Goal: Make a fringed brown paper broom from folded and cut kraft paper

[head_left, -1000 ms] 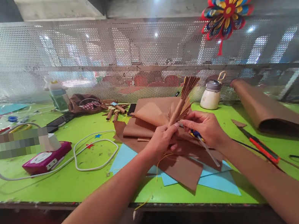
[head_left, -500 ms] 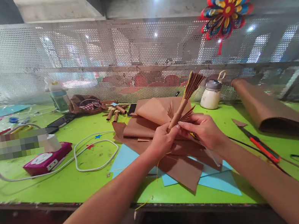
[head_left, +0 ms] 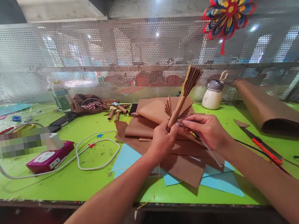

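Observation:
My left hand (head_left: 161, 138) is closed around the lower end of a rolled brown paper tube (head_left: 177, 111). The tube leans up to the right and ends in a pleated paper fan (head_left: 192, 78) edged with yellow string. Small pleated paper wings (head_left: 168, 107) spread from both sides of it. Just right of the tube, my right hand (head_left: 209, 130) has thumb and index finger pinched together below the right wing; what lies between them is too small to make out. Under both hands lie brown paper sheets (head_left: 184, 169) on light blue paper (head_left: 221, 184). A yellow thread (head_left: 158, 185) trails below.
On the green table (head_left: 99, 190) lie a purple power strip (head_left: 49, 158) with a white cable, a red box cutter (head_left: 268, 151), a roll of brown paper (head_left: 270, 106) and a white jar (head_left: 212, 95). Several small paper rolls (head_left: 117, 112) sit behind; a mesh panel stands beyond.
My right fingertips have shifted slightly right and off the right wing. The tube has turned a little more upright, showing both wings more fully. My left hand keeps its hold.

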A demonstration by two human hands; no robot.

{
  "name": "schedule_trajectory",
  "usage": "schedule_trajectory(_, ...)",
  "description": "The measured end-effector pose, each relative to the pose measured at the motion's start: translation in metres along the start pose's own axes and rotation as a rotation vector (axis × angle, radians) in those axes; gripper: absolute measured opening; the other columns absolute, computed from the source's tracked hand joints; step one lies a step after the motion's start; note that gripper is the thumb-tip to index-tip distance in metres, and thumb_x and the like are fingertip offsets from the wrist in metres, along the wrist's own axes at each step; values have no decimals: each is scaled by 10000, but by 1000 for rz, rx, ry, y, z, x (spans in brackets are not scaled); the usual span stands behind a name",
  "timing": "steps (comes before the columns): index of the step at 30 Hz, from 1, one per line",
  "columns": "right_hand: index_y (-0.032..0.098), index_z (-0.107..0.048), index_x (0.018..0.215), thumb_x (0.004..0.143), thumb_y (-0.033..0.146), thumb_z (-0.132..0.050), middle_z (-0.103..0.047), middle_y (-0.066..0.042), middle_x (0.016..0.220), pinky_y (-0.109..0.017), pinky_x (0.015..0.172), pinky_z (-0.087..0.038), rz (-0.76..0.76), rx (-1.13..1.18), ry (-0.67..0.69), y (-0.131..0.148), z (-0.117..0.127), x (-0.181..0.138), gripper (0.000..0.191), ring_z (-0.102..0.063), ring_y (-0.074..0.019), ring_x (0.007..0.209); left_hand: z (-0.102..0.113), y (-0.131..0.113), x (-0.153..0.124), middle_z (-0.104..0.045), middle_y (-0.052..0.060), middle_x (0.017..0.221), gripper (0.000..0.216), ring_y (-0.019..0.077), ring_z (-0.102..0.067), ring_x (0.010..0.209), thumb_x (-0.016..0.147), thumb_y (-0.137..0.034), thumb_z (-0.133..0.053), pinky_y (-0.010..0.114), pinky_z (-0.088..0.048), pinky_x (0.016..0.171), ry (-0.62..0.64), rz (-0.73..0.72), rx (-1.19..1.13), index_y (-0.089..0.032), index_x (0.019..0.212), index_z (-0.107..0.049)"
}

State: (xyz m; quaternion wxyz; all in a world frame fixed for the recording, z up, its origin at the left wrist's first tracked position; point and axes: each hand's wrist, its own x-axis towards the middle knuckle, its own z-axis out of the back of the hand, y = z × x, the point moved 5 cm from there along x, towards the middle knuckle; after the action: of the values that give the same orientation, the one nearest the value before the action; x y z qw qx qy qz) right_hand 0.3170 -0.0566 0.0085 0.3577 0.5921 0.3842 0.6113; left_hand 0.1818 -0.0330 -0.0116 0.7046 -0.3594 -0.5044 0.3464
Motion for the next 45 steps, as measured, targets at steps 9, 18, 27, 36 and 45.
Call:
schedule_trajectory(9, 215, -685, 978, 782, 309, -588, -667, -52, 962, -327, 724, -515, 182, -296, -1, 11, -15, -10, 237, -617, -182, 823, 4, 2, 0, -477, -35, 564, 285, 70, -423, 486, 821, -401, -440, 171, -315, 463, -72, -12, 68, -144, 772, -550)
schedule_trajectory(18, 193, -678, 961, 803, 237, -564, -651, -64, 980, -356, 862, -466, 310, -390, 40, 16, -21, -12, 199, -588, -199, 946, 8, 1, 1, -467, -37, 569, 170, 79, -425, 525, 788, -281, -421, 180, -304, 499, -116, -32, 192, -158, 689, -484)
schedule_trajectory(27, 168, -596, 788, 692, 336, -683, -593, 9, 649, -223, 489, -456, -69, 130, -226, 1, -6, -3, 213, -542, -99, 541, 5, 1, -1, -388, -54, 528, 209, 73, -362, 484, 803, -325, -413, 182, -257, 458, -89, -16, 132, -170, 663, -425)
schedule_trajectory(36, 156, -569, 766, 667, 240, -714, -570, 29, 586, -159, 421, -397, -190, 401, -138, -6, -8, 3, 195, -511, -62, 494, -2, 3, -4, -410, -52, 579, 153, 74, -369, 535, 800, -268, -411, 191, -274, 500, -29, -78, 201, -163, 698, -452)
schedule_trajectory(45, 164, -581, 757, 662, 225, -714, -615, 10, 618, -179, 451, -450, -204, 443, -132, -7, -10, 3, 174, -547, -76, 522, -3, 0, -3, -463, -41, 601, 168, 79, -400, 532, 810, -282, -409, 190, -295, 501, -5, -62, 183, -155, 760, -508)
